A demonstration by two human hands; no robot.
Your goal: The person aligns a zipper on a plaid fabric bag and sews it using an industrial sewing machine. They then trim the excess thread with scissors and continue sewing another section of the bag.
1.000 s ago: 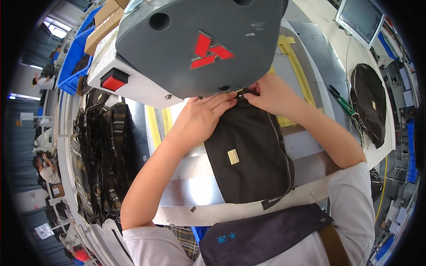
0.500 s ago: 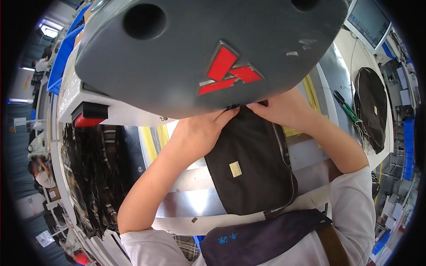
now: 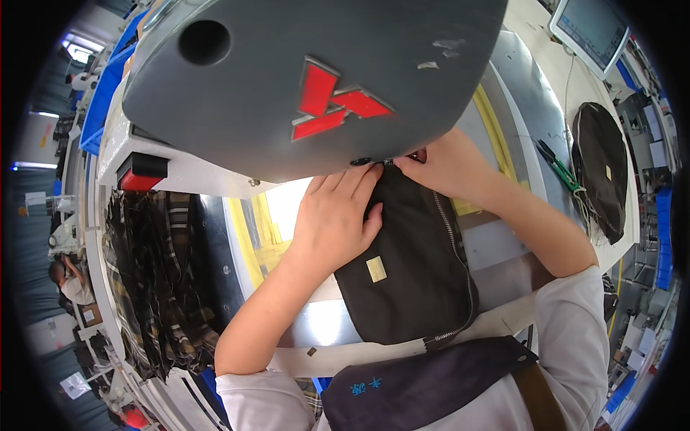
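Note:
A dark brown fabric piece (image 3: 402, 287) with a metal zipper (image 3: 455, 251) along its right and near edges lies beneath the grey machine head (image 3: 244, 108). A small pale yellow patch (image 3: 376, 269) sits on its face. My left hand (image 3: 334, 219) rests on the left of the fabric's far end, fingers stretched forward and thumb apart. My right hand (image 3: 445, 169) is closed at the far right corner, thumb and fingers gripping the fabric edge. A small dark reddish thing shows between its fingers, too little to identify. The machine head overhangs the fabric's far end and hides what lies beyond.
Plaid and dark cloth pieces (image 3: 162, 280) hang in a pile at left. Green-handled snips (image 3: 559, 167) and another dark zippered piece (image 3: 602, 172) lie at right. A screen (image 3: 591, 34) stands at the far right. Yellow strips (image 3: 496, 136) line the metal work plate.
The machine head appears shifted left in view. My left hand has flattened, with its thumb spread out over the fabric. The fabric has moved slightly away from me; my right hand keeps its grip.

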